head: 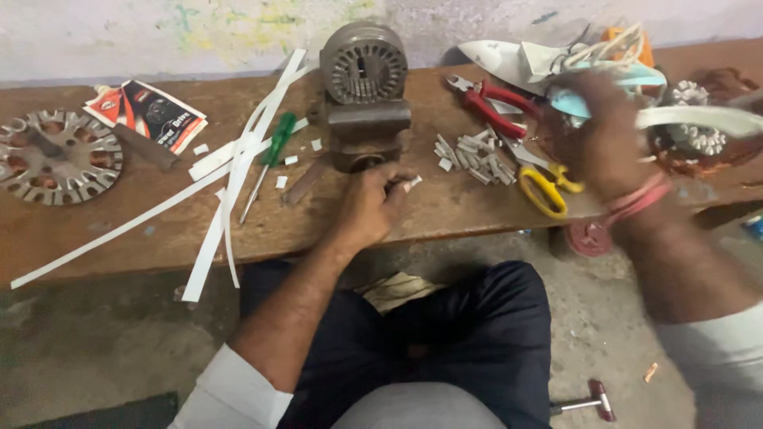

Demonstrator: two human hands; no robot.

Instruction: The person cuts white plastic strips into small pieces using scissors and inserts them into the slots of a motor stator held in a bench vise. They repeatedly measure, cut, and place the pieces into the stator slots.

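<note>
- Wooden tabletop (pixel 477 214) carries everything within arm's reach of the seated person.
- Grey motor stator (pixel 364 87) stands at the middle, slots facing the person, handy for fitting.
- Right hand (pixel 604 135), blurred, holds a long white strip (pixel 699 117); its grip I cannot tell.
- Left hand (pixel 372 205), just before the stator, pinches a small white paper piece (pixel 411 183).
- Cut paper pieces (pixel 475 157) lie heaped beside yellow-handled scissors (pixel 544 187).

Green screwdriver (pixel 277 140), yellow-handled scissors (pixel 544 189), red pliers (pixel 494 105)
</note>
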